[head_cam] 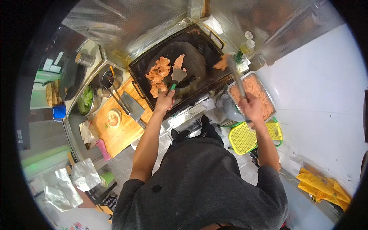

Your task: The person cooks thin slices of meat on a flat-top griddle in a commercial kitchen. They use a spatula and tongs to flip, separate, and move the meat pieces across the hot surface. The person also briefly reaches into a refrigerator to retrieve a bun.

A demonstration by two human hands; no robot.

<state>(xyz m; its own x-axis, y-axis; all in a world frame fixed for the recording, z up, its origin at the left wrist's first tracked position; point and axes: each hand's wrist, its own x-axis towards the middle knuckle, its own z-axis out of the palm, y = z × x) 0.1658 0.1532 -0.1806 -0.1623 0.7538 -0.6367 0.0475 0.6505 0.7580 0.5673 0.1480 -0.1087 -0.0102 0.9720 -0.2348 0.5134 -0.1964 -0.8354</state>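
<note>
My left hand (165,101) grips the green handle of a spatula (178,75), whose dark blade touches a piece of pale meat (178,61) on the black griddle (198,54). Beside it on the griddle lies a heap of orange-coloured meat pieces (158,70). My right hand (252,107) is closed around metal tongs (238,80), blurred, with a piece of raw-looking meat (221,62) at their far end over the griddle's right edge. Below the tongs is a metal tray (275,107) full of raw marinated meat (258,93).
Left of the griddle, a wooden board (126,141) holds a round bread (114,118) and a broad-bladed cleaver (132,105). Behind it stand a bowl of lettuce (86,99) and a dark pot (107,81). A squeeze bottle (247,47) is beyond the tray, a yellow-green stool (243,139) beneath.
</note>
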